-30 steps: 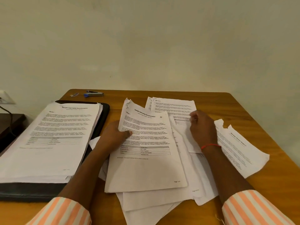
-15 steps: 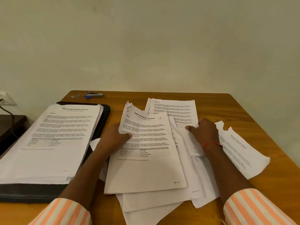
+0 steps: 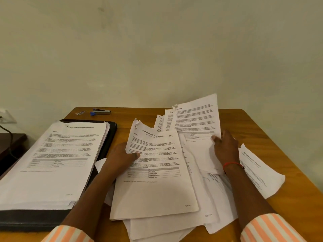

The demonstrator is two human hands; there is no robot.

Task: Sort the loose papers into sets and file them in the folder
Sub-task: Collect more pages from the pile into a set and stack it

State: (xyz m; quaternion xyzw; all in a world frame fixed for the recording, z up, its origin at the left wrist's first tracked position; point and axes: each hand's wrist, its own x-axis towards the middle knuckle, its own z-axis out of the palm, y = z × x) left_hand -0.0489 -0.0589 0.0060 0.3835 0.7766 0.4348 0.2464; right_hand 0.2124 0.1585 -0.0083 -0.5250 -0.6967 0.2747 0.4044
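Loose papers (image 3: 167, 219) lay in a fanned heap on the wooden table (image 3: 272, 137), between the person's forearms. The left hand (image 3: 122, 158) gripped the left edge of the topmost internship set (image 3: 157, 186), thumb on its front page and fingers underneath. The right hand (image 3: 225, 147) pinched a printed sheet (image 3: 197, 116) by its lower right edge, its far end raised off the heap. A red thread (image 3: 232, 164) circled that wrist. A health report page (image 3: 258, 173) lay just right of the right forearm. At the left, a thick sorted stack (image 3: 57, 163) rested on the black folder (image 3: 112, 131). A stapler (image 3: 101, 112) and a paper clip (image 3: 80, 112) sat near the table's far edge.
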